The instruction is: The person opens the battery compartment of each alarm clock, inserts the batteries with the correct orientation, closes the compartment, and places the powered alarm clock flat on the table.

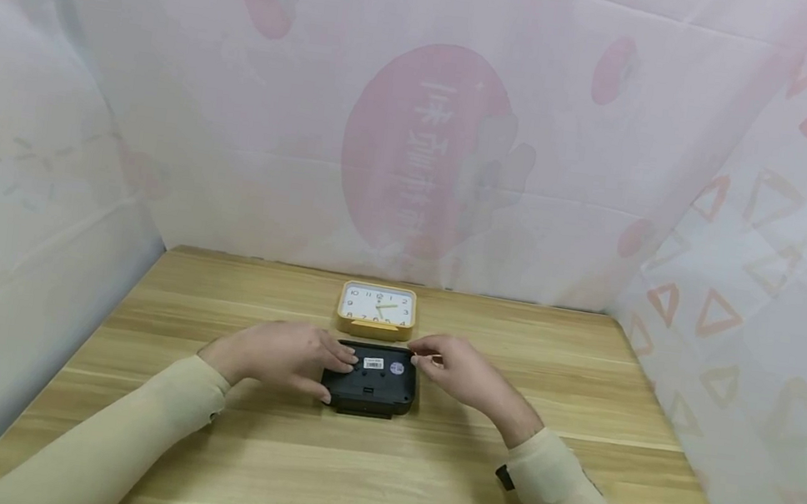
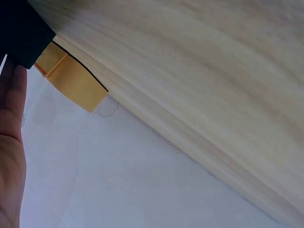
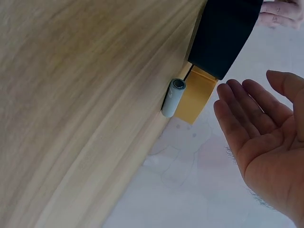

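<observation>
A black desk clock (image 1: 372, 383) lies on the table with its back up, showing a white barcode label and a round sticker. My left hand (image 1: 292, 356) rests on its left end, fingers over the back and thumb at the near left corner. At the far right corner of the clock is my right hand (image 1: 460, 370); the right wrist view shows its palm (image 3: 273, 152) with nothing in it and fingers slightly bent. A pale cylindrical battery (image 3: 173, 99) lies on the table by the clock's right end, hidden behind the hand in the head view.
Just behind the black clock, a yellow clock (image 1: 377, 308) lies with its white dial up. The wooden table (image 1: 376, 476) ends at a printed cloth wall (image 1: 290, 188) at the back, with more cloth on both sides.
</observation>
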